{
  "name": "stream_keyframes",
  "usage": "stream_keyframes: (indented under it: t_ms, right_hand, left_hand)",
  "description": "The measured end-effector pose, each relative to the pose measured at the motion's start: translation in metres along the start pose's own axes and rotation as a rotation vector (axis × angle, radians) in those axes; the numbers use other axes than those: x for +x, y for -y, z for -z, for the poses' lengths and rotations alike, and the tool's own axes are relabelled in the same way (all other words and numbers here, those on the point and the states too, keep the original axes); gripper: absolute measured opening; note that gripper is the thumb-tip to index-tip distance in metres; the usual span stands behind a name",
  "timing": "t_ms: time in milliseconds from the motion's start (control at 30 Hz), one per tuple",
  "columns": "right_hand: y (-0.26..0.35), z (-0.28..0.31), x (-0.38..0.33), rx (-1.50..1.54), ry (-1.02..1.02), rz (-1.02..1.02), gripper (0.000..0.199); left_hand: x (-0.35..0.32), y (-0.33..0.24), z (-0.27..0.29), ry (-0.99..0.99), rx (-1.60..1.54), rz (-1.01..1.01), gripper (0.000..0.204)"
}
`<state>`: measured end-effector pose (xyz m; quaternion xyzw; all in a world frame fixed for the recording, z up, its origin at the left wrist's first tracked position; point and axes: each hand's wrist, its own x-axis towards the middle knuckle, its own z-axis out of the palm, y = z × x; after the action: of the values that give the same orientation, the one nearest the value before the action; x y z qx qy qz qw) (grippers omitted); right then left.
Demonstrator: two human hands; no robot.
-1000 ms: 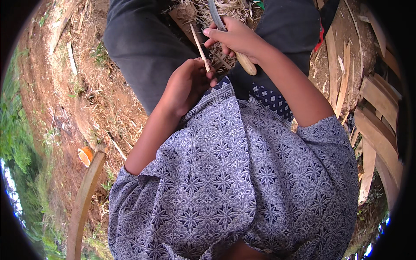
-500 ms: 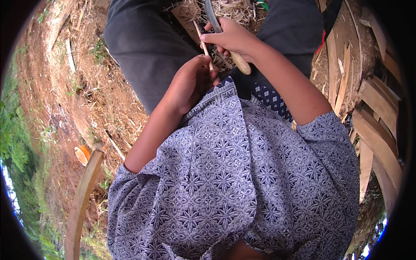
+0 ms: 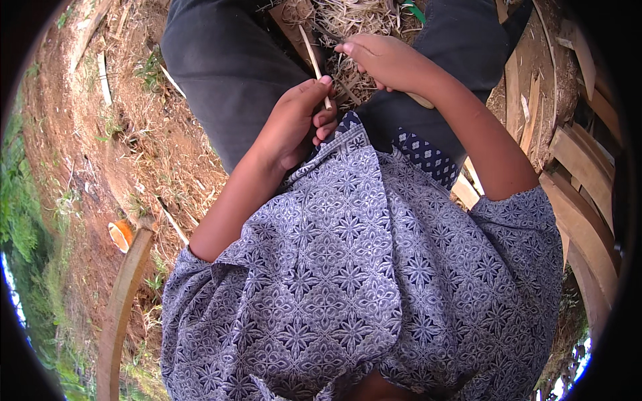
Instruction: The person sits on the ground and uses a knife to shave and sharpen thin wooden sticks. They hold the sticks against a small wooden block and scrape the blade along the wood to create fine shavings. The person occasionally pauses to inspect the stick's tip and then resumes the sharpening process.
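Observation:
A thin pale wooden stick [image 3: 309, 51] is pinched between the thumb and fingers of my left hand [image 3: 294, 117], its long end pointing up and away from me. To its right, above my right thigh, my right hand [image 3: 384, 61] is closed around a curved knife. Just the butt of the knife's wooden handle [image 3: 421, 101] shows plainly below the palm; the blade is mostly hidden or turned edge-on. My two hands are apart, and the knife does not appear to touch the stick.
Pale wood shavings [image 3: 358, 19] lie heaped between my dark-trousered legs. Several curved boards [image 3: 580, 210] are stacked at the right. A long plank [image 3: 124, 314] and an orange round object [image 3: 121, 235] are on the brown ground at the left.
My right hand has moved right, drawing the knife away from the stick. The blade, plain to see before, is now mostly out of sight. My left hand keeps the stick, nearly in place.

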<state>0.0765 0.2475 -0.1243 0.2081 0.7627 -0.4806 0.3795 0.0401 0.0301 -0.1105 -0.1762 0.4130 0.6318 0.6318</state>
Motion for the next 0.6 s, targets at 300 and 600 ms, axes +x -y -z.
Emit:
stream_keyframes:
  t_ms: [300,600]
  right_hand:
    - [-0.013,-0.003,-0.009,-0.167,-0.153,0.221,0.031]
    - [-0.01,-0.015,-0.008,-0.121,-0.051,0.207,0.024]
  left_hand:
    - [0.001,-0.001,0.001,0.012,-0.099,0.014,0.025]
    - [0.001,0.001,0.007,0.085,-0.176,-0.03,0.026]
